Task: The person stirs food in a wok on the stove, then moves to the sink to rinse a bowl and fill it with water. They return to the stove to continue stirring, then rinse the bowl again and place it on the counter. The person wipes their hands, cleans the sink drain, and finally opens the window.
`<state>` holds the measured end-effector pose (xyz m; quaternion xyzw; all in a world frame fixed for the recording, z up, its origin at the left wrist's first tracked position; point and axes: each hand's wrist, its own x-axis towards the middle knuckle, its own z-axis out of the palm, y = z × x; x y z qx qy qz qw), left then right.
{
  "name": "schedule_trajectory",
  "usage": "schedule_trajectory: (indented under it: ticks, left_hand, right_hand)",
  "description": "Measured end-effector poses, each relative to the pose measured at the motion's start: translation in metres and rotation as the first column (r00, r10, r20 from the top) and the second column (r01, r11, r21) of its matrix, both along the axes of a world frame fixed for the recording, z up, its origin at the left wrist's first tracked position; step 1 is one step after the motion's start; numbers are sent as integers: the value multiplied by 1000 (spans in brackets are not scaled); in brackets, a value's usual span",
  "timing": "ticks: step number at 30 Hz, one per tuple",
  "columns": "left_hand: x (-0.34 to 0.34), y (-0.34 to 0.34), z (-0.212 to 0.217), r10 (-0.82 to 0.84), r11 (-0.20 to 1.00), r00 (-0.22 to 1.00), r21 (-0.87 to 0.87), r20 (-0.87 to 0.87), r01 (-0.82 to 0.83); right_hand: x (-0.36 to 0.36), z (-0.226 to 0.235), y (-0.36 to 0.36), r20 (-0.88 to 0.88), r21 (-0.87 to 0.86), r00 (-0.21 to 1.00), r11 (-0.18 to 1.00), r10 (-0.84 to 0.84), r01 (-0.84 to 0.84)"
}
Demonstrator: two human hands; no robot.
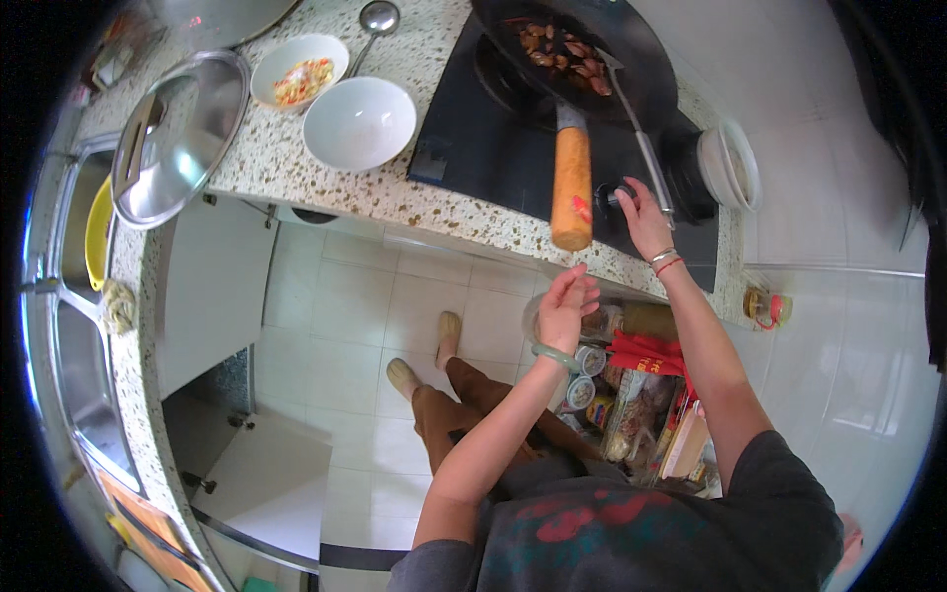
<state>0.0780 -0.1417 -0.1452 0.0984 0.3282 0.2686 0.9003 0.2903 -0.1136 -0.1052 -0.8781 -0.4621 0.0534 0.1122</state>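
Observation:
My right hand [646, 219] reaches over the front of the black gas stove [444, 148], its thumb and fingers closed around the dark stove knob [616, 195]. My left hand [564, 311] hovers in front of the counter edge, loosely curled with fingers apart and nothing in it. Just above it, the wooden handle [571, 192] of a dark wok [631, 69] sticks out over the edge, touched by neither hand. Browned pieces of food [562, 54] lie in the wok. A metal spatula [641, 138] leans in it, its handle end close to my right hand.
Left of the stove stand an empty white bowl [359, 124], a bowl of chopped ingredients [304, 82], a ladle [379, 20] and a glass lid [187, 138]. White bowls [728, 168] sit at the right. Below, an open drawer holds jars [590, 360] and packets. A cabinet door [266, 483] hangs open.

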Motion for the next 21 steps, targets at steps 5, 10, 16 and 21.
schedule_trajectory:
  ticks: [5,10,16,21]
  left_hand:
    - [8,3,-7,48,997,994,60,94,-54]
    - [15,-8,-15,76,993,980,71,183,-90]
    - [0,-20,-38,103,995,975,-12,195,-103]
    - [-11,-20,-45,102,995,982,-2,158,-103]
  right_hand:
    - [-1,-4,5,156,-51,981,993,112,-105]
    - [-2,-14,0,180,113,966,972,184,-206]
    - [23,-31,-5,232,-43,955,983,186,-180]
    - [22,-34,-7,325,-38,927,982,188,-185]
